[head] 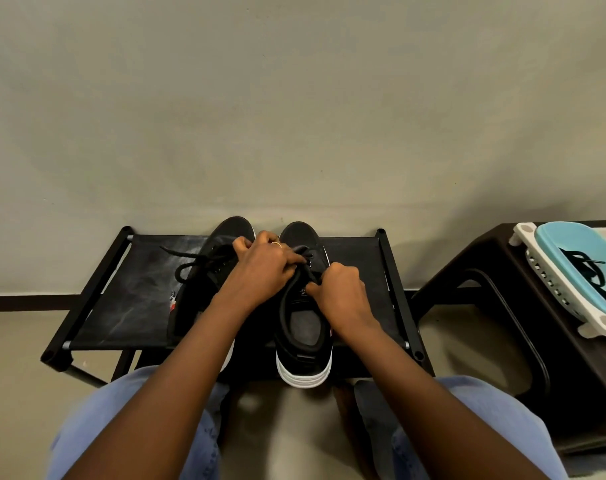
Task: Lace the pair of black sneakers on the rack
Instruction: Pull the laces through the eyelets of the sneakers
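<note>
Sneakers: left sneaker (204,271) and right sneaker (303,327) side by side on rack (128,299), long axes toward wall, toes away from person.
Left hand (263,268): fingers curled, pinching lace (303,268) over right sneaker's eyelets.
Right hand (343,292): curled, pinching same lace.

— What's happening on the rack (128,299)?
— Two black sneakers are sitting side by side. The left hand (263,263) and right hand (341,289) are both pinching the lace (303,268) over the right sneaker (303,323).
— And the left sneaker (204,271)?
— Its laces are trailing loose.
</note>
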